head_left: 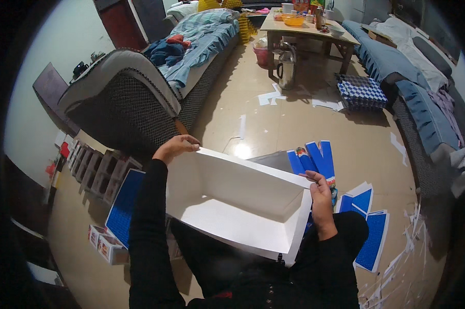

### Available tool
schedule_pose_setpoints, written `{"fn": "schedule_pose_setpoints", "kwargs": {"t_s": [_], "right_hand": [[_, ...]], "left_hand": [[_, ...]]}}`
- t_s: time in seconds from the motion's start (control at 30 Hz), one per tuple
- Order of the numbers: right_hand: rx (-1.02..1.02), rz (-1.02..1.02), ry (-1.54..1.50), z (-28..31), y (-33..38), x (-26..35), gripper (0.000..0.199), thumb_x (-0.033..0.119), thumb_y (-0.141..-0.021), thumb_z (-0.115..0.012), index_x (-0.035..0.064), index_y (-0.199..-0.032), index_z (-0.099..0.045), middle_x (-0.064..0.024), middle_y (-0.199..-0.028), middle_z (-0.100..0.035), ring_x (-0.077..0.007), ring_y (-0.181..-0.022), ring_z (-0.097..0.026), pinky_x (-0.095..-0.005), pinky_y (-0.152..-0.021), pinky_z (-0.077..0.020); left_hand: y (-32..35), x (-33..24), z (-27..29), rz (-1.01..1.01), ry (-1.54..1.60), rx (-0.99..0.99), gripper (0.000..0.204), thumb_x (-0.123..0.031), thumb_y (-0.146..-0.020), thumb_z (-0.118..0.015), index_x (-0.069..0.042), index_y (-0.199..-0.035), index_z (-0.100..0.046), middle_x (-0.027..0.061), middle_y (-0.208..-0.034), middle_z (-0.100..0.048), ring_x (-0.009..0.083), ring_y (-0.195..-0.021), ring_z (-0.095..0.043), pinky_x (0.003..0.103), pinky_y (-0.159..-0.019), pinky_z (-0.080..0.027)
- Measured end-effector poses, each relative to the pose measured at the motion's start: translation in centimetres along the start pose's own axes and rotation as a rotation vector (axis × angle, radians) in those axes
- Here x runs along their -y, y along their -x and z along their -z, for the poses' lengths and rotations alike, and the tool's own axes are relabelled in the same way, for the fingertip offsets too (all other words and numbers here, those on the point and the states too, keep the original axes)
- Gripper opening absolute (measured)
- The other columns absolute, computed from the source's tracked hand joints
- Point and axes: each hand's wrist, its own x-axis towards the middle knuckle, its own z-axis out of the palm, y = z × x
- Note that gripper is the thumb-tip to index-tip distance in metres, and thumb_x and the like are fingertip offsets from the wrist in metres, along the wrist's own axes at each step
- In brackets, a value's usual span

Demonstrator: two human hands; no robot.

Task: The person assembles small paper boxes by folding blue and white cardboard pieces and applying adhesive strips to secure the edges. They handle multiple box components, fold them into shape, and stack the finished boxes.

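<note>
From the head view I see my left hand point(174, 146) and right hand point(320, 193) each pinching an end of the white box point(237, 206) over my lap, where a loose grip could let its thin wall buckle.

My left hand point(174, 147) and right hand point(321, 198) hold a white box point(232, 206) of matt, smooth cardboard. The flat blue sheets point(369, 237) on the floor look like printed card with a slight sheen. The floor point(273, 129) is glossy and smooth, reflecting a lamp. The sofa point(124, 103) is rough woven cloth. The kettle point(286, 67) is shiny metal. My sleeves are matt black cloth.
</note>
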Motion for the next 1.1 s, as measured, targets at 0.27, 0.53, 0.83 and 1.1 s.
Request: {"fn": "schedule_pose_setpoints", "kwargs": {"t_s": [0.27, 0.53, 0.83, 1.1], "right_hand": [[-0.040, 0.096, 0.189, 0.1, -1.1, 0.8, 0.031, 0.010, -0.098, -0.041, -0.0017, -0.125, -0.050, -0.0159, -0.118, -0.061, -0.0224, -0.105, -0.060, -0.0317, -0.094, -0.0466], [0.295, 0.051, 1.057, -3.1, -4.6, 6.9, 0.033, 0.030, -0.086, -0.058, 0.0023, -0.100, -0.071, -0.0160, -0.100, -0.069, -0.0328, -0.089, -0.065, -0.0398, -0.081, -0.0494], [0.613, 0.055, 1.067, -15.8, -10.4, 4.7, 0.039, 0.033, -0.087, -0.061, -0.0033, -0.094, -0.070, -0.0231, -0.088, -0.068, -0.0355, -0.078, -0.066, -0.0407, -0.074, -0.0505], [0.604, -0.101, 1.181, -5.8, -7.4, 6.3, 0.037, 0.031, -0.086, -0.062, -0.0050, -0.092, -0.069, -0.0210, -0.080, -0.067, -0.0301, -0.071, -0.064, -0.0372, -0.068, -0.0496]], "left_hand": [[0.5, -0.2, -0.5, -0.130, 0.109, -0.121, 0.023, -0.009, -0.071, -0.080, -0.003, -0.090, -0.070, 0.0053, -0.083, -0.067, 0.0152, -0.079, -0.062, 0.028, -0.077, -0.047], [1.5, -2.3, -1.8, -0.270, 0.113, -0.124, 0.019, -0.006, -0.071, -0.078, -0.001, -0.088, -0.070, 0.0066, -0.078, -0.070, 0.0138, -0.073, -0.065, 0.026, -0.073, -0.050], [1.0, -3.7, -3.4, -0.343, 0.164, -0.113, 0.014, -0.005, -0.073, -0.077, -0.001, -0.085, -0.071, 0.0046, -0.076, -0.069, 0.0114, -0.070, -0.063, 0.025, -0.069, -0.050], [0.1, -0.3, -3.4, -0.275, 0.136, -0.149, 0.014, -0.006, -0.073, -0.077, -0.001, -0.084, -0.071, 0.0046, -0.074, -0.068, 0.0116, -0.068, -0.063, 0.027, -0.065, -0.050]]}}
